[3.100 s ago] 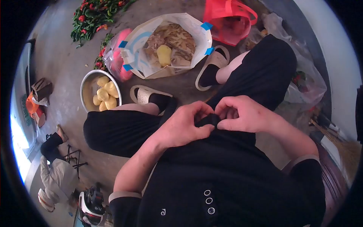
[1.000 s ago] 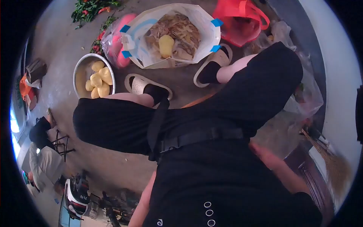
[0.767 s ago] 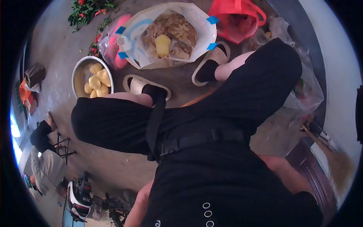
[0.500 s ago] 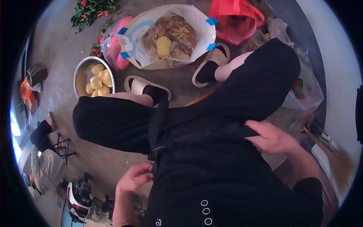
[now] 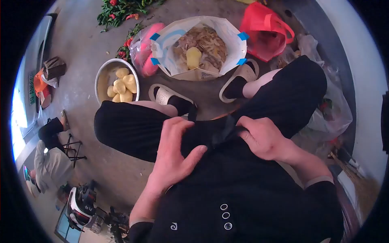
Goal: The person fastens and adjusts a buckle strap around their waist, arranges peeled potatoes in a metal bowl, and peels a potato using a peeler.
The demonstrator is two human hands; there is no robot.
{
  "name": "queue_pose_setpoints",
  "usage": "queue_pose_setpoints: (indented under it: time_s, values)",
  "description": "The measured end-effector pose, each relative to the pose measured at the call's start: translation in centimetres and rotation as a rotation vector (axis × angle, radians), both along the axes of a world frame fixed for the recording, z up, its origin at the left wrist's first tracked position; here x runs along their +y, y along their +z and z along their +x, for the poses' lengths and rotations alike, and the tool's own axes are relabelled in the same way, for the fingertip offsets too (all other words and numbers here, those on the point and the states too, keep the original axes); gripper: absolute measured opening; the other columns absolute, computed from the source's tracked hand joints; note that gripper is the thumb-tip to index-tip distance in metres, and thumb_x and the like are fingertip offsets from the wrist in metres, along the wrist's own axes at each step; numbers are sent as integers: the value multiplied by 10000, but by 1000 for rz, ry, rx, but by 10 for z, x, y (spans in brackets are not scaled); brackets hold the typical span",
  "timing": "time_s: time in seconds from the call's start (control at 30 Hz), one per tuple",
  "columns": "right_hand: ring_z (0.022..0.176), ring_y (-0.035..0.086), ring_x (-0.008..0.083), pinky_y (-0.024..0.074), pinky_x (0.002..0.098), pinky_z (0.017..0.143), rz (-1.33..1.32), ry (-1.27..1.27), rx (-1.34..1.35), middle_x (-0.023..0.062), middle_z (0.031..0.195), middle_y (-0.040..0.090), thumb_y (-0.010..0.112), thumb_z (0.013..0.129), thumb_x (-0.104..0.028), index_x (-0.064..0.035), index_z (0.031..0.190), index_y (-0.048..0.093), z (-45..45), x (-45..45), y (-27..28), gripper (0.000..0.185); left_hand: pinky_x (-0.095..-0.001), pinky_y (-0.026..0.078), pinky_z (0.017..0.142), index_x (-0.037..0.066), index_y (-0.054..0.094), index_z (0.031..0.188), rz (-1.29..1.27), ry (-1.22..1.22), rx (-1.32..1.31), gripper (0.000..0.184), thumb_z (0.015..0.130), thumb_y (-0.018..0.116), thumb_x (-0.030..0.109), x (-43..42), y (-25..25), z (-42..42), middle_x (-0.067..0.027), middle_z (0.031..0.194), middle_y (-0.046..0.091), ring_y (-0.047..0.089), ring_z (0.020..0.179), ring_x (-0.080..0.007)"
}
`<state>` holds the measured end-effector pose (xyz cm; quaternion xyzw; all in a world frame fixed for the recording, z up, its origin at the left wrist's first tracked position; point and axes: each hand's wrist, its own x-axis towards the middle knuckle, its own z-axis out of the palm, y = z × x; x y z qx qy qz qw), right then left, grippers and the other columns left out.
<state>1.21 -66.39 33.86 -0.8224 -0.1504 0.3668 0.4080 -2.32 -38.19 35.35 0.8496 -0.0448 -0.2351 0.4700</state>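
Note:
Over my lap, my left hand (image 5: pixel 174 150) is open, its thumb spread away from its fingers, which lie by the dark cloth above my left thigh. My right hand (image 5: pixel 263 137) is closed on a black strap (image 5: pixel 227 128) that runs across my waist. In front of my feet stands a white bag (image 5: pixel 162 42) with blue tabs at its rim, holding peelings (image 5: pixel 210 40). One yellow peeled potato (image 5: pixel 193 58) lies on top of them. Several more peeled potatoes (image 5: pixel 119 87) are in a round metal basin (image 5: pixel 98 81) beyond my left knee.
A red bag (image 5: pixel 267 30) and clear plastic bags (image 5: pixel 336 109) lie on the right, near a broom (image 5: pixel 362 184). Leafy stalks with red peppers (image 5: pixel 121 10) are on the floor ahead. At left, a person (image 5: pixel 52 162) sits on a folding stool (image 5: pixel 73 150), near a motorbike (image 5: pixel 81 206).
My left hand has moved from my left hip forward over my lap, its fingers now spread. My right hand has come inward to the middle, still on the strap. The view has shifted slightly.

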Motion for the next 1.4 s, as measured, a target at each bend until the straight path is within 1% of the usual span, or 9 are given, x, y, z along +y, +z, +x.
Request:
queue_pose_setpoints:
  time_s: [0.07, 0.27, 0.47, 0.57, 0.7, 0.8, 1.0, 1.3, 1.4]
  values:
    - [877, 685, 451, 528, 534, 754, -23, 3, -8, 240, 876, 705, 629, 961, -161, -20, 1100, 619, -1, 2, 0, 198, -435, 471, 979, 14, 650, 1201, -70, -78, -20, 428, 869, 802, 237, -5, -5, 4, -161, 1199, 633, 588, 1132, -344]
    - [942, 674, 468, 532, 529, 794, -3, -43, 15, 259, 967, 708, 615, 961, -125, -6, 1153, 603, -2, 3, -2, 226, -419, 485, 958, 13, 681, 1197, -57, -192, 233, 457, 857, 823, 283, -13, 2, 24, -126, 1038, 688, 616, 1086, -285]
    - [927, 737, 278, 548, 393, 812, 316, -285, 230, 235, 986, 703, 677, 956, -173, -1, 1231, 497, -5, 22, 3, 371, -389, 531, 850, -8, 668, 1219, -104, -111, 371, 498, 837, 833, 265, -8, -5, 42, -145, 988, 669, 641, 917, -280]
    - [859, 686, 171, 529, 352, 769, 487, -331, 163, 177, 921, 692, 727, 938, -236, -11, 1253, 469, -15, 26, -16, 465, -325, 518, 778, 21, 665, 1221, -79, -111, 297, 467, 824, 841, 192, -5, -9, 44, -84, 942, 627, 602, 865, -195]
    - [724, 611, 120, 494, 331, 674, 285, -391, 382, 112, 793, 671, 635, 1026, -291, 19, 1039, 610, -4, 31, -19, 311, -332, 526, 778, 14, 657, 1191, -81, -157, 201, 442, 823, 839, 180, -8, -13, 47, -92, 960, 637, 618, 863, -200]
    - [712, 581, 104, 478, 326, 648, 272, -418, 306, 93, 748, 645, 561, 1072, -285, 20, 934, 641, 2, 37, -19, 344, -342, 536, 790, 9, 654, 1184, -115, -156, 182, 437, 827, 836, 182, -15, -19, 48, -106, 984, 652, 637, 863, -217]
    - [696, 514, 89, 460, 342, 642, 261, -567, 399, 73, 727, 615, 532, 1085, -243, 16, 947, 636, -4, 36, -25, 312, -375, 556, 801, -11, 659, 1189, -154, -103, 122, 453, 843, 833, 224, -36, -31, 42, -174, 1046, 703, 699, 933, -297]
    - [685, 525, 143, 434, 311, 639, 259, -703, -59, 61, 793, 547, 590, 1031, -146, 43, 881, 605, 2, 40, -44, 242, -394, 563, 743, -14, 665, 1175, -94, -151, 109, 443, 837, 825, 224, -45, -32, 58, -188, 1003, 707, 704, 858, -339]
    - [685, 539, 140, 430, 315, 629, 267, -744, 69, 66, 822, 559, 592, 1026, -129, 47, 861, 605, 6, 36, -38, 242, -389, 560, 739, -14, 665, 1174, -94, -150, 76, 439, 832, 820, 214, -47, -37, 58, -188, 997, 705, 702, 853, -334]
